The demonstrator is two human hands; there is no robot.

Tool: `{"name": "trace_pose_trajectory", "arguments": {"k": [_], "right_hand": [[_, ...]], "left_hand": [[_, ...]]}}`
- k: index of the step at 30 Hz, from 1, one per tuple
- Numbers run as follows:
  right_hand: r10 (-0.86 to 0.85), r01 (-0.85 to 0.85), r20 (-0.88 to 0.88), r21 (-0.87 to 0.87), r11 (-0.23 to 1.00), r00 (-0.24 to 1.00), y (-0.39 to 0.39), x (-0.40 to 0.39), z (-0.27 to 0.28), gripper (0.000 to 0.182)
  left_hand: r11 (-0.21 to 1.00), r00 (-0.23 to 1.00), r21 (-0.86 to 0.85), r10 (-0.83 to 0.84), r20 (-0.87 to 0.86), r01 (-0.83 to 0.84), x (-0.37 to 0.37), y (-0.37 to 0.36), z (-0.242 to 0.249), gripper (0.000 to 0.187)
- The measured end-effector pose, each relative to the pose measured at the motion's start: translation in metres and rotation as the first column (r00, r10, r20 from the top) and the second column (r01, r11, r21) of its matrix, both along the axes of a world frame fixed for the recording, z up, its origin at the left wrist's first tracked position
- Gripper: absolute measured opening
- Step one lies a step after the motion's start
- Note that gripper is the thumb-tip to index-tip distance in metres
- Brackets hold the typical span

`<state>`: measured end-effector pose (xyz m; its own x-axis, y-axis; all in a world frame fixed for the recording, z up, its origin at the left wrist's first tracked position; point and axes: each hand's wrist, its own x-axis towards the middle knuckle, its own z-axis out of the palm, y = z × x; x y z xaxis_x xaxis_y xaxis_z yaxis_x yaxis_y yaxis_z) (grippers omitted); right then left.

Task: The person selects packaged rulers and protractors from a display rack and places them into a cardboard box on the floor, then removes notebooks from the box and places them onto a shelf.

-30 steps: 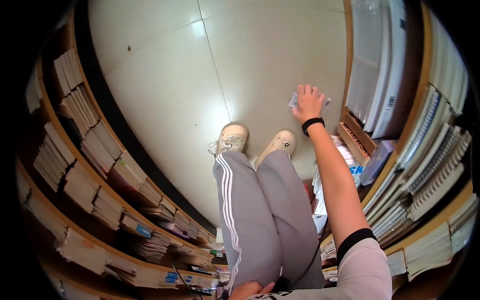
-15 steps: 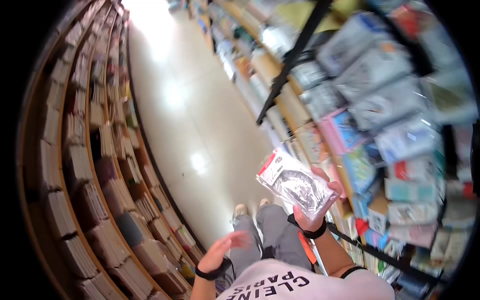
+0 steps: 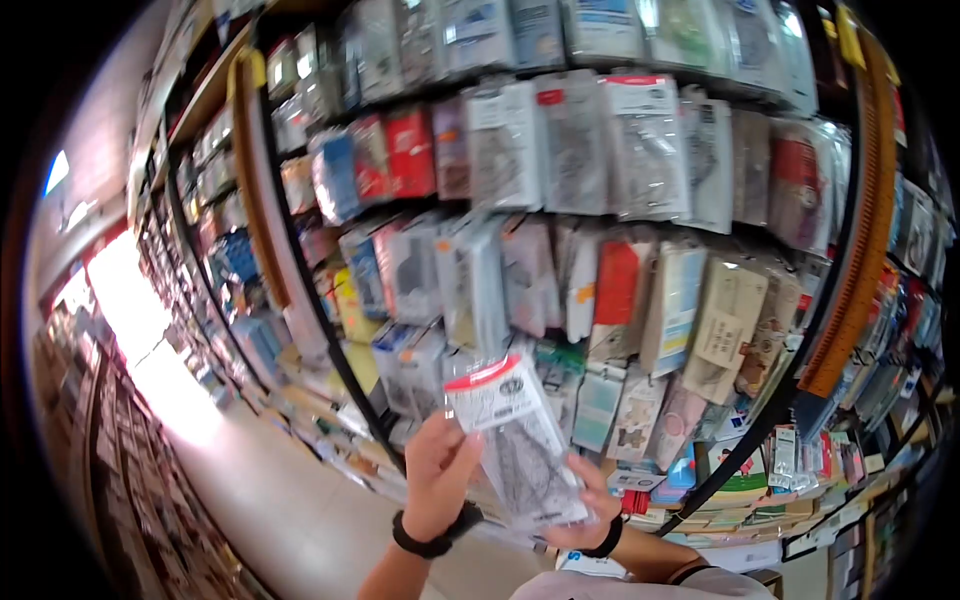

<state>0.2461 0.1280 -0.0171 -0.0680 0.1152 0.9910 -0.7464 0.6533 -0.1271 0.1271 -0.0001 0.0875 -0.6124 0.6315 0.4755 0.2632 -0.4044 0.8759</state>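
A flat clear plastic packet [image 3: 525, 455] with a white header card and a red top stripe is held up in front of the hanging goods. Something greyish lies inside it; its kind cannot be made out. My left hand [image 3: 440, 475] grips the packet's left edge, thumb across the front. On the lower right edge, my right hand [image 3: 590, 510] is closed around the packet, with some fingers hidden behind it. Both wrists carry black bands.
Behind the packet stands a rack with rows of hanging packets [image 3: 575, 145], one with a similar red-topped card [image 3: 645, 140]. A yellow-brown ruler-like strip [image 3: 850, 230] runs along the right post. Book-filled shelves [image 3: 95, 480] line the left, beside a pale floor aisle [image 3: 270, 480].
The view has swung right and up from the aisle to the rack. My left hand, earlier apart from the packet, now holds it too. The packet is more upright.
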Motion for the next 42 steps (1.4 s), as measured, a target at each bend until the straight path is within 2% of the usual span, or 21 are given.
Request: {"name": "trace_pose_trajectory", "arguments": {"k": [2,3,4,6,9,12,15,18,19,22,24,29,32,38,41,42], "right_hand": [[-0.333,0.282,0.262,0.214,0.935,0.906,0.030,0.034,0.056,0.056],[-0.439,0.384,0.179,0.272,0.882,0.881,0.044,0.034,0.080,0.048],[-0.544,0.474,0.156,0.333,0.815,0.825,0.056,0.034,0.102,0.051],[-0.625,0.574,0.081,0.317,0.755,0.777,0.076,0.025,0.146,0.054],[-0.675,0.649,0.028,0.247,0.719,0.737,0.099,0.023,0.190,0.059],[-0.729,0.714,-0.027,0.230,0.661,0.684,0.120,0.025,0.228,0.060],[-0.787,0.779,-0.092,0.252,0.574,0.610,0.147,0.020,0.249,0.060],[-0.828,0.818,-0.086,0.245,0.521,0.554,0.163,0.018,0.255,0.060],[-0.844,0.832,-0.086,0.246,0.497,0.530,0.166,0.018,0.256,0.060],[-0.873,0.857,-0.072,0.245,0.452,0.482,0.168,0.019,0.257,0.058],[-0.868,0.856,-0.073,0.228,0.464,0.491,0.167,0.014,0.259,0.053],[-0.888,0.878,-0.097,0.228,0.420,0.450,0.168,0.003,0.260,0.059],[-0.884,0.878,-0.106,0.224,0.424,0.454,0.171,-0.001,0.259,0.059],[-0.891,0.872,-0.048,0.238,0.428,0.451,0.172,0.000,0.255,0.057],[-0.889,0.862,0.001,0.245,0.444,0.458,0.171,0.002,0.255,0.055],[-0.887,0.857,0.022,0.249,0.452,0.462,0.170,0.003,0.256,0.054]], "left_hand": [[0.990,0.993,0.088,-0.104,-0.055,0.108,-0.002,0.034,0.041,0.020],[0.990,0.982,0.070,-0.107,-0.153,0.119,-0.005,0.052,0.065,0.018],[0.991,0.964,0.060,-0.103,-0.244,0.121,-0.009,0.066,0.089,0.016],[0.980,0.957,0.112,-0.128,-0.261,0.162,-0.009,0.096,0.134,0.020],[0.978,0.931,0.084,-0.156,-0.330,0.193,-0.015,0.132,0.178,0.033],[0.951,0.917,0.187,-0.165,-0.364,0.245,-0.010,0.164,0.220,0.046],[0.784,0.827,0.428,-0.186,-0.531,0.451,-0.019,0.206,0.247,0.059],[0.900,0.717,0.190,-0.168,-0.677,0.391,-0.036,0.233,0.271,0.066],[0.936,0.683,0.135,-0.133,-0.718,0.324,-0.042,0.244,0.276,0.056],[0.949,0.539,0.269,0.143,-0.830,0.163,-0.050,0.265,0.280,0.049],[0.926,0.516,0.319,0.178,-0.838,0.200,-0.053,0.274,0.282,0.044],[0.888,0.462,0.408,0.277,-0.842,0.211,-0.055,0.275,0.287,0.041],[0.864,0.479,0.448,0.302,-0.824,0.227,-0.055,0.280,0.287,0.040],[0.932,0.403,0.346,0.276,-0.872,0.111,-0.052,0.279,0.282,0.039],[0.941,0.322,0.322,0.275,-0.906,0.104,-0.054,0.287,0.277,0.041],[0.909,0.244,0.417,0.404,-0.881,0.001,-0.050,0.286,0.272,0.044]]}}
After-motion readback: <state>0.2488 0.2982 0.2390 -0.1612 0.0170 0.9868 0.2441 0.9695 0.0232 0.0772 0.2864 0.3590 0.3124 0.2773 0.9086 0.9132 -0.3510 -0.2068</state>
